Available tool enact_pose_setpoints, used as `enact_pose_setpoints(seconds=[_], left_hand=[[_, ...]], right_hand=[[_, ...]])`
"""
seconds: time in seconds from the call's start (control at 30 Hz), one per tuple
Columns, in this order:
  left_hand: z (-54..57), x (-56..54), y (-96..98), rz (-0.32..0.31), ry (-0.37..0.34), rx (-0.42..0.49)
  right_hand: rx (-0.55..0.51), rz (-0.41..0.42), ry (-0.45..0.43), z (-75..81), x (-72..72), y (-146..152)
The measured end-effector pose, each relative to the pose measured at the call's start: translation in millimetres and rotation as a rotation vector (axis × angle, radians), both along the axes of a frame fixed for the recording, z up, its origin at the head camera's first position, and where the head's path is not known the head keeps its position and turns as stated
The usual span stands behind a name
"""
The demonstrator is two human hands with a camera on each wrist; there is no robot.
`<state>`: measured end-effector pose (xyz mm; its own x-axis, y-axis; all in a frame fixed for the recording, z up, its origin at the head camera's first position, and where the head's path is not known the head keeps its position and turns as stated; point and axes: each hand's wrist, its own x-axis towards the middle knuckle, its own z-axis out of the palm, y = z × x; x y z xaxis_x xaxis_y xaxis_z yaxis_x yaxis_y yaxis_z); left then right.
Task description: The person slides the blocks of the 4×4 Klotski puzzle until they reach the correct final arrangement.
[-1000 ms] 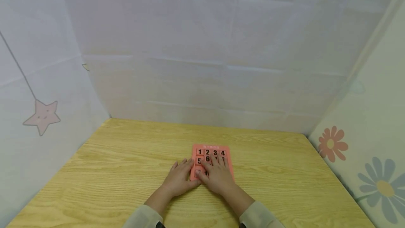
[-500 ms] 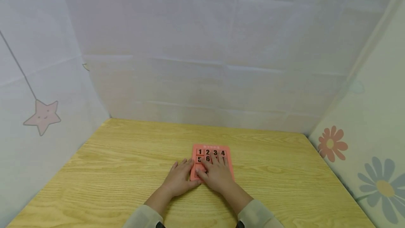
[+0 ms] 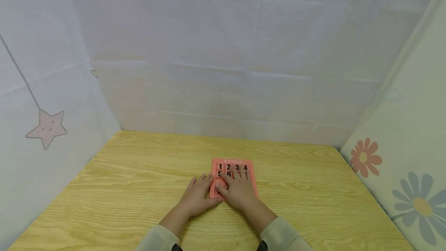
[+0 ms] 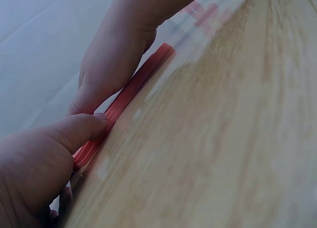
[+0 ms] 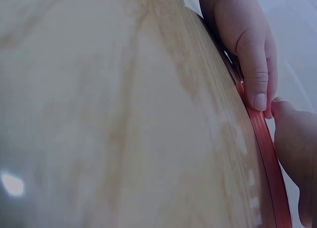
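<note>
A pink number sliding puzzle [image 3: 232, 161] lies flat on the wooden table, its black-numbered tiles set in rows. In the head view the 1, 2, 3, 4, 5 and part of the 6 show; the tiles lower right are covered. My left hand [image 3: 198, 198] grips the puzzle's near left corner, fingers along the left edge and thumb on the near edge. In the left wrist view that thumb [image 4: 81, 131] presses the puzzle's side. My right hand [image 3: 240, 192] lies over the tiles with fingers spread, its thumb low at the left column and its index fingertip near the 5 and 6.
The wooden table [image 3: 146, 165] reaches back to a pale cloth wall [image 3: 209, 88]. Printed cloth also stands on both sides, with a pink star [image 3: 47, 129] at left and flowers [image 3: 363, 158] at right.
The 5 tile has slid slightly up, level with the 6, and bare pink shows below it. My right hand and its thumb have shifted slightly forward; my left hand stays put.
</note>
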<state>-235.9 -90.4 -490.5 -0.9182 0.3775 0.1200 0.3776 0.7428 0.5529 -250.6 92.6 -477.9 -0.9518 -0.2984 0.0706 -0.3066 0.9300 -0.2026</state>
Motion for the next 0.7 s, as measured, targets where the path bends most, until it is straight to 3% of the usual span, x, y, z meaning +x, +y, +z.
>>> enact_pose_setpoints(seconds=[0.37,0.7], left_hand=[[-0.2,1.0,0.7,-0.002,0.001,-0.006],[2.2,0.9,0.2,0.01,-0.006,-0.003]], right_hand=[[-0.016,-0.004,-0.018,-3.6,0.8,1.2],[-0.09,0.025,0.019,-1.2,8.2,2.4]])
